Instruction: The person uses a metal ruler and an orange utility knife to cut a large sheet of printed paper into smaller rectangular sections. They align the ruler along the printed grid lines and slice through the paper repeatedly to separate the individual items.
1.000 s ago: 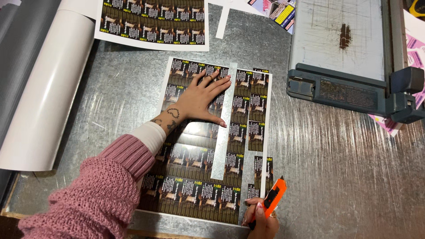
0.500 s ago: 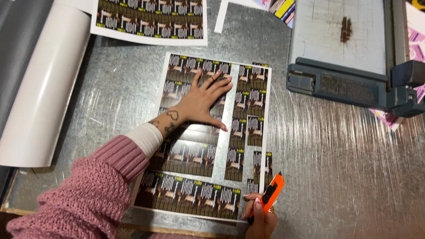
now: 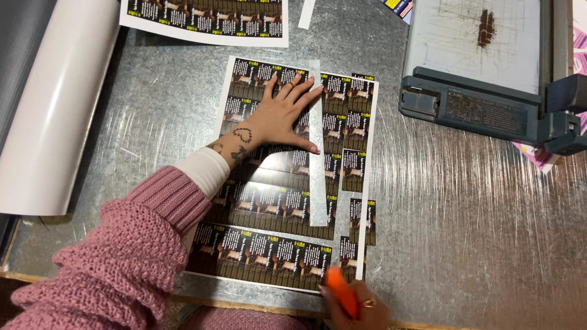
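Pressing flat: left hand [image 3: 278,116] fingers [image 3: 299,85] splayed wide, palm down on the printed sheet [image 3: 269,201], gripping nothing. Thumb tip touches a metal ruler [image 3: 317,146] lying just right of the fingertips. Forearm comes in diagonally, knitted pink sleeve [image 3: 134,250], white cuff. Right hand [image 3: 358,308] curled shut around an orange utility knife [image 3: 341,292], blurred, at the sheet's near edge. Sheet is glossy, dark cards in a grid, partly cut into strips. Scratched galvanised tabletop [image 3: 465,232]; grey paper trimmer [image 3: 489,91] well right of the fingers.
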